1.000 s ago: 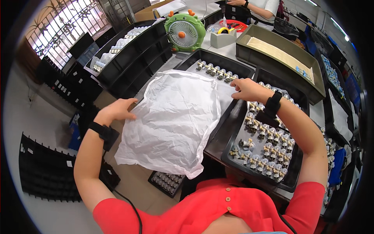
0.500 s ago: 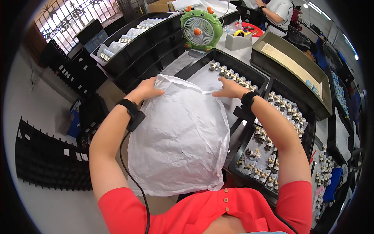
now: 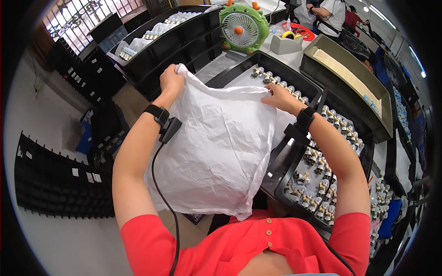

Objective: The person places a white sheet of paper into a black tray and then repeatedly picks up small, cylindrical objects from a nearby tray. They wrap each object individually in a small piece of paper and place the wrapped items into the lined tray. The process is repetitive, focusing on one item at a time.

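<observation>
A large, crinkled white sheet (image 3: 216, 147) of thin paper or film hangs in front of me, over the near end of the far black tray (image 3: 262, 56). My left hand (image 3: 171, 82) is closed on its upper left corner. At the upper right edge, my right hand (image 3: 282, 98) pinches the sheet between thumb and fingers. Just beyond that hand, a row of small figures (image 3: 281, 86) with clear rounded tops stands in the far tray on a pale liner. The sheet hides the tray's near part.
To the right, a second black tray (image 3: 282, 188) holds several rows of similar figures. A green fan (image 3: 244, 27), an olive bin (image 3: 345, 69) and stacked black crates (image 3: 170, 50) stand beyond. Ribbed black panels (image 3: 55, 179) are at left. A person (image 3: 329, 16) stands at the back.
My left hand has risen and moved away to the left, lifting the sheet's corner. My right hand has shifted slightly right and its fingers have closed on the edge. The sheet's lower edge has risen.
</observation>
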Tool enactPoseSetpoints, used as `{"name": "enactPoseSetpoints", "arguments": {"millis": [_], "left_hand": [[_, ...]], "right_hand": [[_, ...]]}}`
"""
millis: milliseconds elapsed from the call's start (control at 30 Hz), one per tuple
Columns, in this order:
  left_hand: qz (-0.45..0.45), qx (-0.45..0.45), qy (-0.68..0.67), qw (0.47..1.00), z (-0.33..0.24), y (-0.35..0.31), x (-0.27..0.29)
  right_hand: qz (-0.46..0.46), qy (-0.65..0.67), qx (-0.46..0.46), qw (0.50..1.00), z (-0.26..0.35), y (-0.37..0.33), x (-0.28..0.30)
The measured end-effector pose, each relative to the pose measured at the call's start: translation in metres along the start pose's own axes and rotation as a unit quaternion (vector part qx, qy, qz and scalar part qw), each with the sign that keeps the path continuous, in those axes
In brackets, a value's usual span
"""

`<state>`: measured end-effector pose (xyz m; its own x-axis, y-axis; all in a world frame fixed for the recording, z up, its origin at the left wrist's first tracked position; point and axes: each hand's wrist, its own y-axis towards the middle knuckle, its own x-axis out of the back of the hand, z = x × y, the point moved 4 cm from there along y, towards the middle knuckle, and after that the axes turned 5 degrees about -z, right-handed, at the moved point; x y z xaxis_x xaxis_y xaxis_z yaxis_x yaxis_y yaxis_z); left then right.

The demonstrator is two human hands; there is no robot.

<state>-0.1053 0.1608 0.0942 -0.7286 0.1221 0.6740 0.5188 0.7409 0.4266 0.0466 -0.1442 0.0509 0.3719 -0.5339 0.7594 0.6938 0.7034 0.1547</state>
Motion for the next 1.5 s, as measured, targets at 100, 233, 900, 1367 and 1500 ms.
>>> {"name": "enactPoseSetpoints", "arguments": {"millis": [100, 233, 900, 1367, 1500], "left_hand": [[-0.068, -0.087, 0.056, 0.992, -0.039, 0.004, 0.009], [-0.188, -0.261, 0.1, 0.942, -0.08, 0.011, 0.031], [-0.084, -0.155, 0.021, 0.984, -0.064, -0.001, -0.035], [-0.043, -0.116, 0.032, 0.992, -0.063, -0.005, -0.024], [-0.021, -0.118, 0.048, 0.992, -0.052, 0.003, -0.03]], "right_hand": [[0.038, 0.045, 0.008, 0.998, 0.012, -0.007, 0.003], [0.061, 0.053, 0.004, 0.997, 0.025, -0.013, 0.016], [-0.138, 0.037, -0.002, 0.99, -0.012, -0.038, 0.032], [-0.16, 0.103, -0.052, 0.98, -0.029, -0.039, 0.037], [-0.114, 0.123, -0.095, 0.981, -0.035, -0.036, 0.037]]}}
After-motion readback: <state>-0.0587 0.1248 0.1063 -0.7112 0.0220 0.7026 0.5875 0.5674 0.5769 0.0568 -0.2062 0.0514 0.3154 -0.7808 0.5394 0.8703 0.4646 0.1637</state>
